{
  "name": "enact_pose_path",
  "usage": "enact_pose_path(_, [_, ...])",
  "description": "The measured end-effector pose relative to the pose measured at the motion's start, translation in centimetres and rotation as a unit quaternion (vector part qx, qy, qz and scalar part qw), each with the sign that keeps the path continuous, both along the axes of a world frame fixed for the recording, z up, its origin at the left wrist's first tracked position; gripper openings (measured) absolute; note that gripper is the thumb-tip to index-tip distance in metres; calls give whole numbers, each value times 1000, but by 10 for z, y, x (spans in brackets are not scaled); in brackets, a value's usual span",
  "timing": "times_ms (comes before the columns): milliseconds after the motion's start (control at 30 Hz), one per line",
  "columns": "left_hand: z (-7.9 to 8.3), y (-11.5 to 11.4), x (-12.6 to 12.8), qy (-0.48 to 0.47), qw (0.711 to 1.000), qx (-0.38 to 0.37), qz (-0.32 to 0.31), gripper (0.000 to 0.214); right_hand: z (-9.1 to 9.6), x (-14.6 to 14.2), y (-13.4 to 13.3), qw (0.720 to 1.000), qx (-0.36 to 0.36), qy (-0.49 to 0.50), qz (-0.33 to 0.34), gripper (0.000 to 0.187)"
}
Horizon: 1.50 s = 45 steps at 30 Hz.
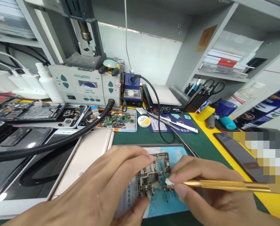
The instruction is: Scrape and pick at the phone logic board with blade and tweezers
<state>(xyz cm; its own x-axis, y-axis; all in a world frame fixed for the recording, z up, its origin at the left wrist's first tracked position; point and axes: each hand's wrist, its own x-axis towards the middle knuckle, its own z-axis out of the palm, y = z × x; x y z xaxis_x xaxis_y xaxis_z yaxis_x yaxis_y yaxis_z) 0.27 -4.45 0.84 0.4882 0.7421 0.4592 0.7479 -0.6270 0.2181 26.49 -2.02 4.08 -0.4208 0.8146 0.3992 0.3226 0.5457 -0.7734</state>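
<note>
A small phone circuit board [151,175] lies on a blue work pad [168,201] near the front of the bench. My left hand [102,188] pinches the board's left side between fingers and thumb, closed on it. My right hand [208,188] grips a gold-coloured tool [224,185] like a pen. Its silver tip touches the board's right edge.
Several phones and back covers [47,150] lie at the left under a thick black hose [59,141]. A rework station [83,84], a tray of small parts [116,121], a solder tin [144,121], tweezers [177,124] and a tool holder [198,97] stand behind.
</note>
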Motion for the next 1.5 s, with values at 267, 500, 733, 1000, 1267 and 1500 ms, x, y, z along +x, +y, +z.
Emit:
enact_pose_path(267, [-2, 0, 1, -30, 999, -12, -21, 66, 4, 1, -1, 1000, 5, 1, 4, 29])
enact_pose_path(500, [-11, -2, 1, -55, 998, -23, -24, 62, 5, -1, -1, 1000, 5, -3, 0, 29])
enact_pose_path(733, [-12, -4, 1, -62, 998, -25, -13, 63, 7, -3, 0, 1000, 21, -10, -2, 28])
enact_pose_path(1000, [1, 2, 1, -38, 999, -14, -26, 65, 9, -3, -4, 998, 55, -32, -20, 26])
enact_pose_path(1267, [4, 0, 1, -35, 999, -10, -7, 66, 13, -16, 0, 998, 27, -25, -57, 8])
enact_pose_path(1500, [3, -1, 3, -33, 999, -24, 14, 62, 16, -15, 2, 997, 11, -18, -75, 17])
